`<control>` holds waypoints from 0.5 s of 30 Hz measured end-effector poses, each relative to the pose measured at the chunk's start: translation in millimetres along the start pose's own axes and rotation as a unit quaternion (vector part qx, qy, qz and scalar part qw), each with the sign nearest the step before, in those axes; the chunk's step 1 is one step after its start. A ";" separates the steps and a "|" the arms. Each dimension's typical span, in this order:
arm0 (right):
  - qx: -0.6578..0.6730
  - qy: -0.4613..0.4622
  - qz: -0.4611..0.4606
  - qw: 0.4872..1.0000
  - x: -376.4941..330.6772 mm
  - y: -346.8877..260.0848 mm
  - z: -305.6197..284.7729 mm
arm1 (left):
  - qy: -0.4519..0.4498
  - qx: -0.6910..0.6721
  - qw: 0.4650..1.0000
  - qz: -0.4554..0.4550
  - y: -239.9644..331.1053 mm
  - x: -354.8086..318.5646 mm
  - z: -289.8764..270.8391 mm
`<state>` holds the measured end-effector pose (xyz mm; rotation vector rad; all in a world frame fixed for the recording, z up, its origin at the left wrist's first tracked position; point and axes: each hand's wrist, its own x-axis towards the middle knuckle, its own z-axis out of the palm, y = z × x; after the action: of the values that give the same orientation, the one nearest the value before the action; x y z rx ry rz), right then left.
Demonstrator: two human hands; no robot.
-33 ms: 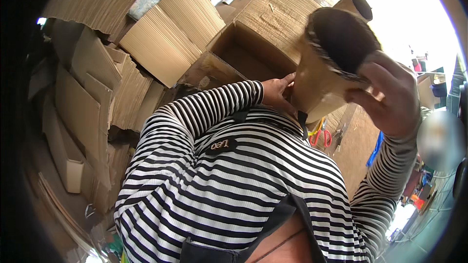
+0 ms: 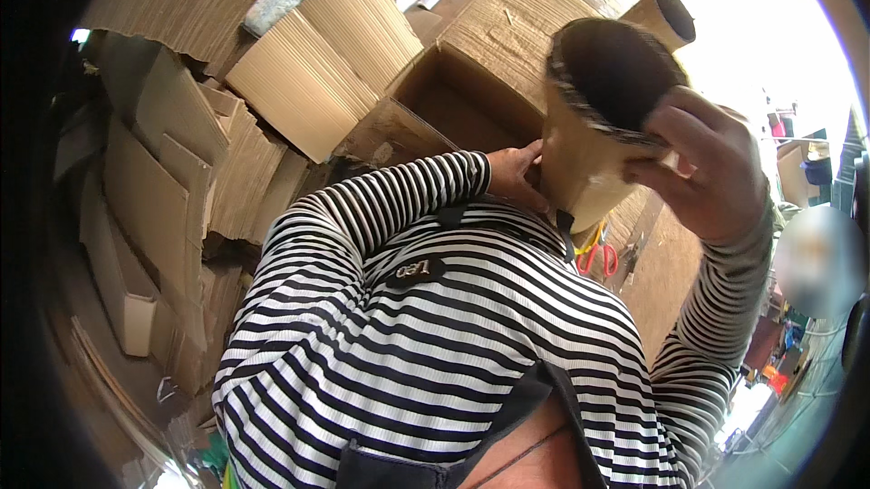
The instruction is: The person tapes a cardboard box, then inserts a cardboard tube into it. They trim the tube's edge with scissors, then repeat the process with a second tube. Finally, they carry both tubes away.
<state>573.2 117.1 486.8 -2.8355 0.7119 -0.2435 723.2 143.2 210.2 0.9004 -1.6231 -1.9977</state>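
A wide brown cardboard tube (image 2: 584, 149) stands tilted in front of my chest, its dark open mouth facing up. My right hand (image 2: 702, 163) grips its rough rim on the right, thumb outside and fingers curled at the edge. Lower down, my left hand (image 2: 515, 176) holds the tube's left side; its fingertips are partly hidden behind it. Just below the tube, scissors (image 2: 598, 256) with red and yellow handles lie on the wooden table (image 2: 664, 258). A second, narrower tube (image 2: 654, 19) stands beyond the wide one.
An open cardboard box (image 2: 426, 122) sits left of the wide tube. Folded corrugated sheets (image 2: 308, 67) and stacked cardboard (image 2: 149, 190) crowd the left side. Behind the box lies a broad brown cardboard surface (image 2: 507, 27). A blurred person (image 2: 820, 262) is at the far right.
The upper end of the wide tube has shifted slightly left, and my right hand has moved left with it. My left hand stays in place on the tube's side.
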 end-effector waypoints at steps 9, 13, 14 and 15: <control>-0.110 -0.113 0.055 0.986 103.9 22.3 114.6 | -0.013 -0.178 0.976 0.128 -69.6 11.9 -25.6; -0.131 -0.223 0.072 0.963 150.1 35.4 145.9 | 0.022 -0.400 0.914 -0.068 -87.2 2.5 -32.1; -0.134 -0.246 0.070 0.957 160.2 43.0 159.8 | 0.035 -0.433 0.896 -0.091 -89.4 0.5 -32.6; -0.139 -0.270 0.080 0.949 165.3 49.9 166.8 | 0.028 -0.434 0.892 -0.120 -81.9 -1.6 -31.5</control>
<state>729.5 21.2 331.9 -2.8546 0.8888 0.6850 753.1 141.6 127.7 0.7854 -0.4446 -2.4670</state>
